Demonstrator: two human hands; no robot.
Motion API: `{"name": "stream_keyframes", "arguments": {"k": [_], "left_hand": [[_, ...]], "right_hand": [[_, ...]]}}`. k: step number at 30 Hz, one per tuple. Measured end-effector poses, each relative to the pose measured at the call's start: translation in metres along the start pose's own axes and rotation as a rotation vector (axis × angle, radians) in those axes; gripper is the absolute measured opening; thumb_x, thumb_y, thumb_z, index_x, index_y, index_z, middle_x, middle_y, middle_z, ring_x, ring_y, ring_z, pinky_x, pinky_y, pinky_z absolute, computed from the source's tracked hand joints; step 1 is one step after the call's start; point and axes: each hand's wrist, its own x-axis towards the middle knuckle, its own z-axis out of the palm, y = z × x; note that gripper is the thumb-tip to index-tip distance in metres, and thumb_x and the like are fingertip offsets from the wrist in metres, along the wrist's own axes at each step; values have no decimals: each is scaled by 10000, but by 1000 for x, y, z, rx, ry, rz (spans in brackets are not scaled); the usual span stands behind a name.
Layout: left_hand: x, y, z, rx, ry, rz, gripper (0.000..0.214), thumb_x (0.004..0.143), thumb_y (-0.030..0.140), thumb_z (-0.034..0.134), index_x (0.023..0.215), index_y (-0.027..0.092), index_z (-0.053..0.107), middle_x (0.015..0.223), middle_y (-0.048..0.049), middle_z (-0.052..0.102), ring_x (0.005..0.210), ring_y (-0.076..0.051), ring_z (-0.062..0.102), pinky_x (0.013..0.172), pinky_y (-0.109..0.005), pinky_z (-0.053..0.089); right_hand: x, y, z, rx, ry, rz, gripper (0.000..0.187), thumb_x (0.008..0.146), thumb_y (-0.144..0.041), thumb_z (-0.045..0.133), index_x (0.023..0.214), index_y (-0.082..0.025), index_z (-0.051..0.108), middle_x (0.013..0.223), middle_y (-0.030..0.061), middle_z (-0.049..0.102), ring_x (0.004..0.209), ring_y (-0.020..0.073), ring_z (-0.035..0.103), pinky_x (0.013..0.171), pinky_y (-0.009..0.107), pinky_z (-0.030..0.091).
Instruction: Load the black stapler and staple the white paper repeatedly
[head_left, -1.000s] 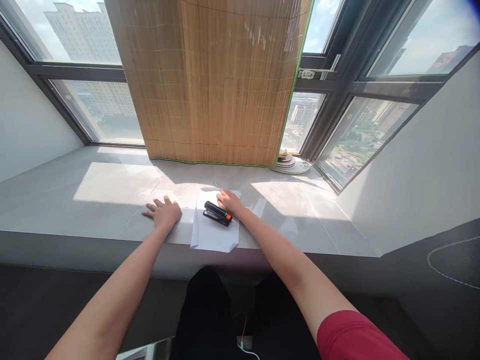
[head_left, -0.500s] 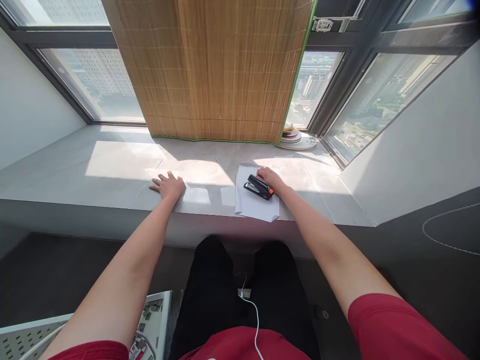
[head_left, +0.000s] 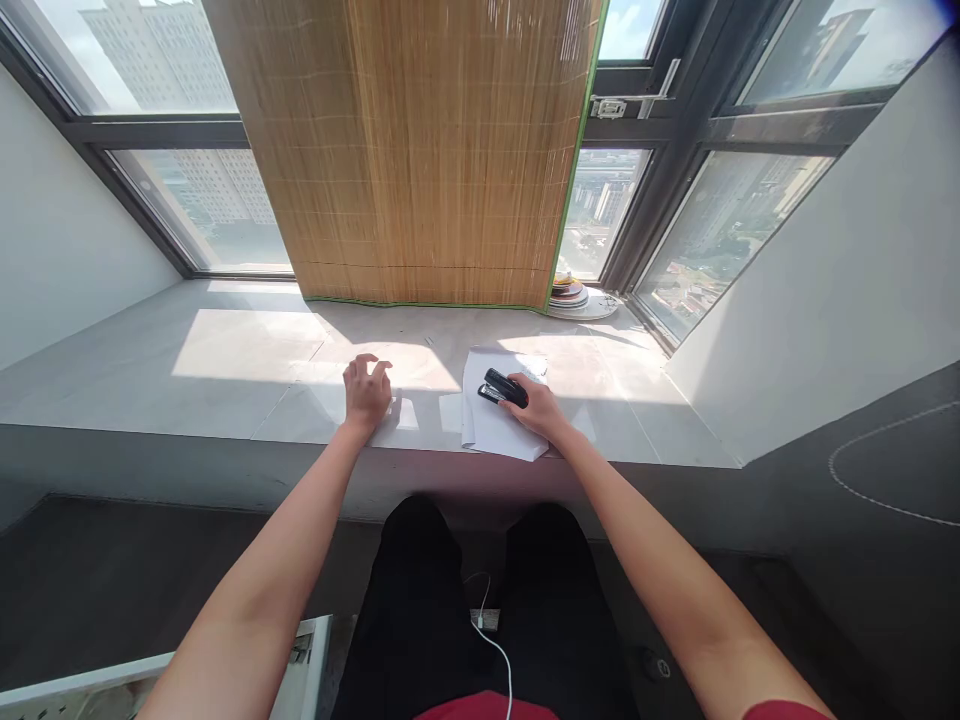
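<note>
A black stapler (head_left: 504, 388) is over a few white sheets of paper (head_left: 491, 425) on the window ledge. My right hand (head_left: 534, 405) is closed around the stapler's rear end, thumb on the near side. Whether the stapler still touches the paper I cannot tell. Left of the paper, my left hand (head_left: 367, 390) is over the ledge with its fingers bent and apart, holding nothing.
The pale tiled window ledge (head_left: 225, 400) runs across the view. A bamboo blind (head_left: 442, 150) hangs above its back edge. Stacked plates (head_left: 574, 298) stand in the back right corner. Below left is a white perforated basket (head_left: 311, 650); a white cable (head_left: 499, 650) lies between my legs.
My right hand has gone from resting beside the stapler to gripping it, and the stapler has turned slightly. My left hand has moved right toward the paper, its fingers curling. The view has tilted up.
</note>
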Motion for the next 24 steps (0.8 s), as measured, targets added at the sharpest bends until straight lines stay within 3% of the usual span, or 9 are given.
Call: {"name": "stream_keyframes", "arguments": {"k": [2, 4, 7, 9, 12, 16, 20, 24], "left_hand": [[-8, 34, 14, -90, -68, 151, 428, 1031, 151, 397, 1231, 206, 772, 1452, -179, 580, 1373, -325, 547, 1166, -505, 458], [-13, 65, 29, -141, -113, 187, 434, 1066, 213, 409, 1335, 214, 750, 1508, -181, 564, 1401, -326, 535, 1172, -502, 458], [-17, 89, 44, -88, -250, 225, 524, 1085, 407, 502, 1587, 295, 602, 1648, -182, 483, 1541, -397, 417, 1230, -628, 375], [-18, 90, 47, -49, -327, 258, 587, 1088, 477, 506, 1663, 358, 510, 1674, -166, 480, 1600, -419, 338, 1251, -702, 297], [-18, 84, 46, -74, -359, 318, 535, 1133, 418, 382, 1646, 386, 528, 1621, -137, 556, 1553, -359, 423, 1278, -688, 253], [-16, 84, 46, -118, -354, 346, 531, 1138, 440, 362, 1605, 319, 584, 1514, -150, 629, 1418, -351, 539, 1271, -671, 284], [-16, 87, 49, -96, -331, 377, 530, 1095, 471, 484, 1577, 295, 615, 1504, -162, 620, 1406, -373, 538, 1259, -645, 321], [-18, 85, 51, -83, -318, 387, 455, 1079, 436, 515, 1477, 311, 695, 1498, -149, 634, 1413, -369, 541, 1262, -638, 317]], "right_hand": [[8, -2, 4, -6, -9, -16, 477, 907, -423, 745, 1354, -271, 680, 1185, 84, 814, 1074, 308, 770, 971, 449, 599], [12, -4, 5, -21, -13, -15, 429, 903, -398, 733, 1313, -273, 705, 1165, 78, 821, 1073, 308, 771, 978, 449, 597], [10, 2, -8, 6, 64, -9, 369, 889, -407, 720, 1226, -257, 739, 1106, 75, 828, 1028, 317, 773, 954, 463, 608], [0, 15, -29, 29, 165, 0, 366, 883, -422, 711, 1199, -239, 744, 1098, 84, 824, 1014, 324, 770, 944, 481, 614], [-22, 43, -70, -18, 281, 33, 364, 874, -390, 687, 1199, -236, 744, 1164, 104, 813, 1079, 339, 758, 987, 515, 603], [-51, 70, -105, -193, 257, 67, 426, 864, -286, 624, 1272, -277, 748, 1265, 109, 792, 1194, 361, 710, 1048, 572, 562], [-57, 70, -100, -321, 205, 132, 487, 892, -273, 593, 1356, -299, 736, 1248, 120, 791, 1193, 386, 677, 1035, 616, 529], [-39, 60, -83, -331, 169, 113, 507, 912, -256, 574, 1395, -295, 720, 1269, 109, 787, 1197, 365, 672, 1068, 586, 496]]}}
